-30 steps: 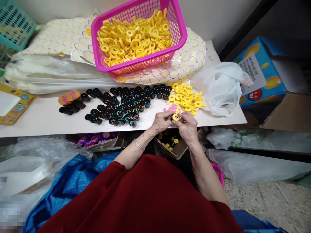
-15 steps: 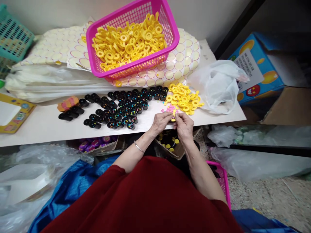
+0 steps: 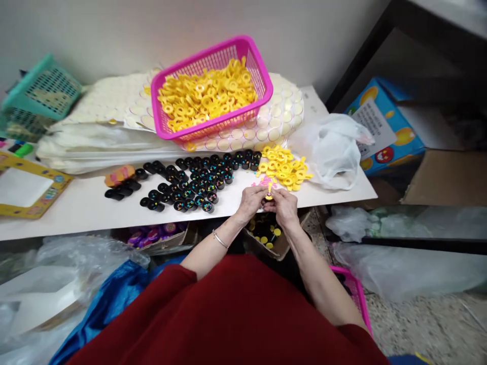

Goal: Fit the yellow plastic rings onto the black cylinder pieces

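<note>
Fingers (image 3: 261,190) have shifted, yellow piece (image 3: 269,194) pinched between left hand (image 3: 251,202) and right hand (image 3: 286,205).

A pale wall (image 3: 114,35) stands behind the white table (image 3: 89,213), above speckled flooring (image 3: 414,322)

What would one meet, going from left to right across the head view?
Yellow-edged packaging, orange pieces, left hand, small yellow piece held between the hands, right hand, white plastic bag, blue box.

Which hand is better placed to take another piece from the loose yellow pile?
Likely the right hand: nearer the loose yellow pile than the left hand, though both hold a yellow piece.
</note>
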A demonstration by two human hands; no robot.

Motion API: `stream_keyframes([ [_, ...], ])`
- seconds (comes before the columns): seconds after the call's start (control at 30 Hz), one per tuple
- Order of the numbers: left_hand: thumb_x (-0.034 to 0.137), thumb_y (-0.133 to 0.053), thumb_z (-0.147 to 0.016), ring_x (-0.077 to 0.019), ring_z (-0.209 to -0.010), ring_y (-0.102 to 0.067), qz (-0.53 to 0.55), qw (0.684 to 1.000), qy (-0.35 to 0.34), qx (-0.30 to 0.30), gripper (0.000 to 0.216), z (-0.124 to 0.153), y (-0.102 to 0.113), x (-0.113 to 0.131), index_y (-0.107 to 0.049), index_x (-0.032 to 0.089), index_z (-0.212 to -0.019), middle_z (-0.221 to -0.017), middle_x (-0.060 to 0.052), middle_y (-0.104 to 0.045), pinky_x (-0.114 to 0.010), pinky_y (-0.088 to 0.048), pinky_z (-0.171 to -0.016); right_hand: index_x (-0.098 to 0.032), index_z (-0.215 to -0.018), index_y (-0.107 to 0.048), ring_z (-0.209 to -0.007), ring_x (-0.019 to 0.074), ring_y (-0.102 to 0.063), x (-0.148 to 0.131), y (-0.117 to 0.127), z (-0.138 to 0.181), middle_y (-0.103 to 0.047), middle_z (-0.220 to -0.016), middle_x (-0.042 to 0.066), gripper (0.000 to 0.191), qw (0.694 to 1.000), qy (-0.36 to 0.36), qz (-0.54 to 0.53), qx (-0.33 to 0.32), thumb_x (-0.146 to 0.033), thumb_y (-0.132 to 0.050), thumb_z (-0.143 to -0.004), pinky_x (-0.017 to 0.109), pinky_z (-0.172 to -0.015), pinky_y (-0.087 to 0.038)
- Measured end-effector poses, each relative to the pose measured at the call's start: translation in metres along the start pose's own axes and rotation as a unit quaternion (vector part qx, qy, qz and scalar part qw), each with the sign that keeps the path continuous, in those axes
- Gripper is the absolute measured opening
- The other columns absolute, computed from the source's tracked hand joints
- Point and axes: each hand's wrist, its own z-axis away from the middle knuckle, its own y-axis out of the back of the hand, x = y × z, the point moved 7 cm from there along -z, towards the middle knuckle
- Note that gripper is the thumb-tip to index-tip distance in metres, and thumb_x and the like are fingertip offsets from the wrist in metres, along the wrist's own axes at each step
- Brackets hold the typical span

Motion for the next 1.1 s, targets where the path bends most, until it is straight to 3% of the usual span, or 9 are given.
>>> stream_keyframes([
  [0.3, 0.047, -0.062, -0.07, -0.0054, -0.041, -0.039, -0.022, 0.999, -0.036, 0.033, 0.036, 0.003, -0.001, 0.005, -0.063, 0.011, -0.066, -0.047, 0.005, -0.045, -0.018, -0.03, -0.041, -0.017, -0.067, -0.056, -0.035, 0.0099, -0.055, -0.001, -0.004, 0.006, -0.054, -0.043, -0.006, 0.02, 1.0, 0.023, 0.006, 0.005, -0.034, -0.065, -0.069, 0.018, -0.036, -0.049],
  [0.43, 0.046, -0.065, -0.069, -0.0056, -0.049, -0.04, -0.02, 0.998, -0.051, 0.044, 0.034, 0.006, -0.002, 0.006, -0.063, 0.012, -0.066, -0.052, 0.004, -0.048, -0.018, -0.031, -0.045, -0.019, -0.067, -0.053, -0.037, 0.0126, -0.057, 0.001, -0.004, 0.005, -0.053, -0.046, -0.007, 0.026, 0.999, 0.034, -0.003, 0.022, -0.042, -0.064, -0.07, 0.024, -0.037, -0.052],
  [0.77, 0.044, -0.066, -0.07, -0.005, -0.047, -0.038, -0.018, 0.999, -0.026, 0.044, 0.033, 0.003, -0.005, 0.005, -0.061, 0.012, -0.064, -0.052, 0.005, -0.047, -0.018, -0.029, -0.045, -0.021, -0.071, -0.052, -0.04, 0.0131, -0.056, -0.008, -0.002, 0.007, -0.056, -0.052, -0.005, 0.025, 0.998, 0.053, 0.037, 0.021, -0.043, -0.062, -0.071, 0.024, -0.035, -0.047],
  [0.9, 0.05, -0.065, -0.071, -0.0051, -0.043, -0.034, -0.015, 0.999, -0.017, 0.037, 0.038, 0.0, -0.002, 0.001, -0.064, 0.012, -0.069, -0.047, 0.006, -0.042, -0.019, -0.026, -0.041, -0.021, -0.07, -0.049, -0.037, 0.0127, -0.054, 0.001, -0.006, 0.004, -0.053, -0.048, -0.006, 0.026, 0.998, 0.043, 0.03, 0.025, -0.045, -0.06, -0.072, 0.023, -0.034, -0.044],
  [1.0, 0.054, -0.064, -0.071, -0.0059, -0.048, -0.038, -0.026, 0.998, -0.055, 0.005, 0.042, 0.0, 0.0, 0.005, -0.066, 0.012, -0.074, -0.054, 0.003, -0.048, -0.019, -0.029, -0.044, -0.022, -0.073, -0.047, -0.036, 0.0122, -0.052, 0.006, -0.008, 0.001, -0.05, -0.044, -0.007, 0.027, 0.999, 0.04, 0.015, 0.017, -0.047, -0.058, -0.074, 0.023, -0.036, -0.045],
  [1.1, 0.05, -0.071, -0.066, -0.0082, -0.06, -0.047, -0.059, 0.99, -0.098, -0.078, 0.042, -0.001, -0.005, 0.011, -0.07, 0.013, -0.086, -0.071, -0.001, -0.059, -0.02, -0.039, -0.054, -0.021, -0.071, -0.047, -0.041, 0.0113, -0.053, 0.001, -0.005, 0.001, -0.052, -0.049, -0.007, 0.029, 0.998, 0.067, -0.015, 0.01, -0.048, -0.059, -0.072, 0.023, -0.039, -0.047],
])
